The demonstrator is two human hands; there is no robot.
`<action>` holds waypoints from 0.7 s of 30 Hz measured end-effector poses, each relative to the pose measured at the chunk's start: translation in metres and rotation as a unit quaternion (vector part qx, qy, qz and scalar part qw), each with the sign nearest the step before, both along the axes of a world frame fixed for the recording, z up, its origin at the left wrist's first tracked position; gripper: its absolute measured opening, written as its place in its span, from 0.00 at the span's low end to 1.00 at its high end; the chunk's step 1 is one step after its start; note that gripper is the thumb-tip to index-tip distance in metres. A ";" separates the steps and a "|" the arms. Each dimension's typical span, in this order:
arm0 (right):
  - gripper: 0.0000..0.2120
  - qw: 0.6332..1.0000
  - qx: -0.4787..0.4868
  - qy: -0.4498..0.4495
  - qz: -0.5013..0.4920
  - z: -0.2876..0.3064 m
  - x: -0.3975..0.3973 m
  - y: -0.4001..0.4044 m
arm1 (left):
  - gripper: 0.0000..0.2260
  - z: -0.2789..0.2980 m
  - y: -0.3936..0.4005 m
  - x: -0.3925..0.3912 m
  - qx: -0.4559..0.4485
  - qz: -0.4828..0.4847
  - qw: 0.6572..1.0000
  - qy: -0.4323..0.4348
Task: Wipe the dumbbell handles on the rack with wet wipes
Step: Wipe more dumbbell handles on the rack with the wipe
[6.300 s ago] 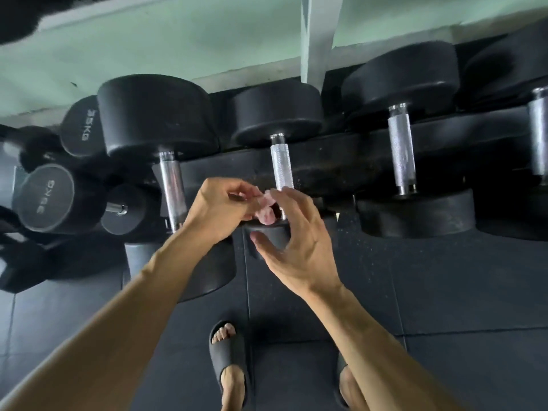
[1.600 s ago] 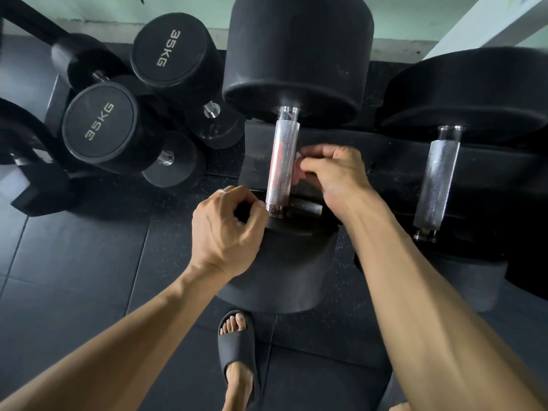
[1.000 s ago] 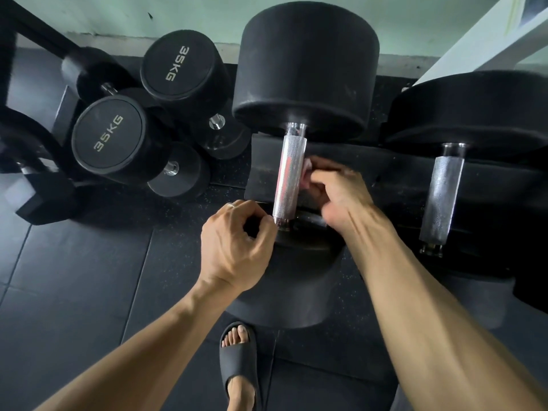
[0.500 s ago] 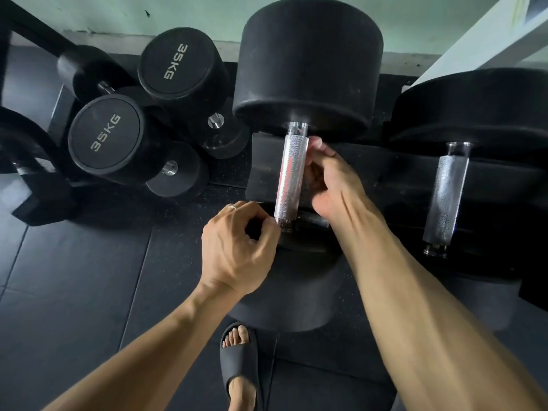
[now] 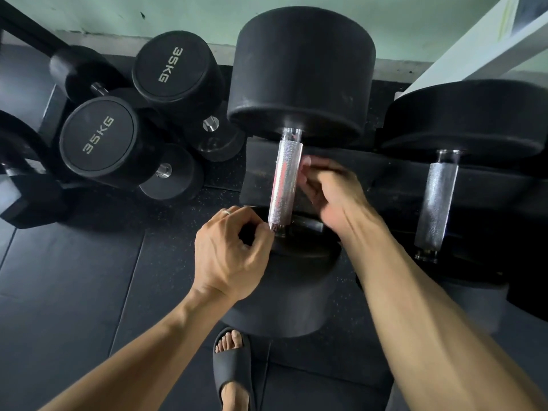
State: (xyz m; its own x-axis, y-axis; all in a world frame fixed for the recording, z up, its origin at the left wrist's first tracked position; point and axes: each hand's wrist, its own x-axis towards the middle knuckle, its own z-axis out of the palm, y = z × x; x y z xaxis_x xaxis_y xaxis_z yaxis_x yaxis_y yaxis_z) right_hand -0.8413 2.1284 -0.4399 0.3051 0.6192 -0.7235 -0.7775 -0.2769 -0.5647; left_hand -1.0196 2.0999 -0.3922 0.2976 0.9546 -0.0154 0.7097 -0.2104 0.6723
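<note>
Knurled steel formed the dumbbell handle [image 5: 285,180] under treatment; it ran between two black rubber heads on the dark rack [image 5: 394,185], near the middle of the head view. I saw my right hand [image 5: 332,192] at the handle's right side, fingers curled toward the bar and blurred by motion. A pale pink scrap at the fingertips was probably the wet wipe [image 5: 305,161], pinched against the steel, though the blur left the grip uncertain. My left hand [image 5: 228,253] sat at the handle's lower end, just beside the nearer head, with fingers and thumb curled inward; whether they held anything I could not tell.

I judged the dumbbell far too heavy to shift, so the bar served as a fixed, rigid surface to rub along. The knurling looked rough and likely to snag or shred a thin, limp, damp wipe. The wipe would best be folded round the bar and held between thumb and fingertips, so that it could slide lengthwise.

A second handle [image 5: 436,200] stood on the rack well to the right. Dumbbells marked 35KG [image 5: 98,137] lay on the floor mat [image 5: 74,277] to the left.
</note>
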 end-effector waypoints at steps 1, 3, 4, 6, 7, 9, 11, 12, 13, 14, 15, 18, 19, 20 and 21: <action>0.14 0.999 0.015 0.011 -0.032 -0.001 0.002 0.009 | 0.14 0.000 0.000 0.000 0.000 -0.001 1.000 -0.001; 0.15 0.999 0.020 0.025 -0.038 -0.004 -0.002 0.017 | 0.14 0.000 0.000 0.000 0.000 -0.003 1.000 -0.001; 0.15 1.000 0.007 0.021 0.002 -0.005 -0.006 0.011 | 0.13 0.001 0.000 0.000 -0.001 -0.003 1.000 0.000; 0.16 0.990 -0.039 -0.007 0.137 -0.004 -0.013 -0.010 | 0.13 0.001 0.000 0.000 -0.001 -0.005 1.000 -0.001; 0.16 0.980 -0.055 -0.021 0.192 -0.002 -0.014 -0.016 | 0.13 0.002 0.000 0.000 0.000 -0.004 1.000 -0.002; 0.17 0.979 -0.056 -0.025 0.193 -0.001 -0.009 -0.012 | 0.13 0.001 0.001 0.000 -0.002 -0.004 1.000 -0.003; 0.21 0.993 -0.026 0.007 0.119 -0.001 -0.004 0.000 | 0.13 0.001 0.001 0.000 -0.001 -0.006 1.000 -0.004; 0.22 0.995 -0.024 0.017 0.097 -0.002 -0.004 0.002 | 0.13 0.001 0.001 0.000 0.000 -0.007 1.000 -0.005; 0.20 0.994 -0.023 0.024 0.103 -0.003 -0.007 0.000 | 0.13 0.001 0.001 0.000 0.000 -0.008 1.000 -0.004; 0.18 0.990 -0.021 0.023 0.140 -0.003 -0.009 -0.007 | 0.13 0.002 0.000 0.000 0.001 -0.008 1.000 -0.005; 0.16 0.981 -0.024 0.015 0.194 -0.003 -0.011 -0.015 | 0.12 0.002 0.001 0.000 0.001 -0.007 1.000 -0.007; 0.25 0.957 -0.053 -0.053 0.280 -0.006 -0.003 -0.022 | 0.10 0.002 0.000 0.000 -0.001 -0.006 1.000 -0.009; 0.26 0.956 -0.047 -0.069 0.280 -0.006 0.001 -0.019 | 0.10 0.002 0.000 0.000 -0.001 -0.007 1.000 -0.009; 0.25 0.961 -0.035 -0.071 0.265 -0.006 0.003 -0.016 | 0.10 0.002 0.000 0.000 -0.001 -0.007 1.000 -0.010; 0.21 0.967 -0.023 -0.061 0.246 -0.006 0.003 -0.015 | 0.10 0.002 0.000 0.000 -0.001 -0.007 1.000 -0.011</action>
